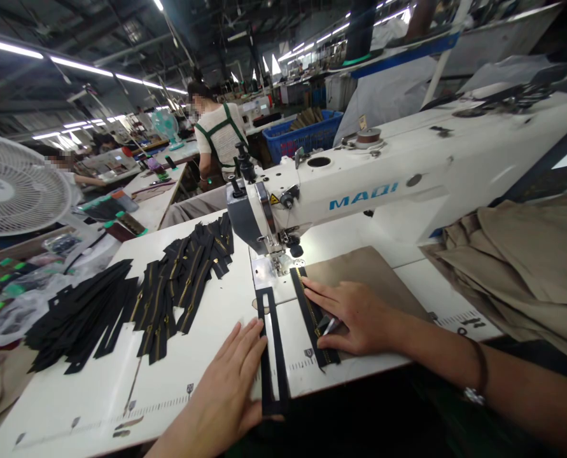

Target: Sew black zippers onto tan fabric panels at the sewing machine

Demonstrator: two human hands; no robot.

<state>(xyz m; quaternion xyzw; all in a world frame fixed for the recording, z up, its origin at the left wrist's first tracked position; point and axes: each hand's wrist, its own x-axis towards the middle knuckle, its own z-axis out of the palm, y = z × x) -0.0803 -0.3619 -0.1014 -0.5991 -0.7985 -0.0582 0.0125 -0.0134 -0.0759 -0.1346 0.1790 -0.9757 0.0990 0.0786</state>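
Observation:
My left hand [238,375] lies at the left edge of a black frame-shaped fabric strip [277,356], its fingers along the side and thumb by the lower corner. My right hand [359,318] presses a black zipper [309,302] with gold teeth against a tan fabric piece [359,264]. Tucked between its thumb and fingers is a small pointed metal tool [329,326], mostly hidden. The zipper's upper end sits just in front of the presser foot [279,262] of a white sewing machine [383,184].
Left of the machine lie loose gold-toothed zippers [182,273] and a fanned stack of black strips [83,312]. Folded tan fabric [526,254] is piled at right. A white fan [16,184] and thread spools [130,222] stand at left. Beyond, a person [221,130] sits beside a blue crate [307,133].

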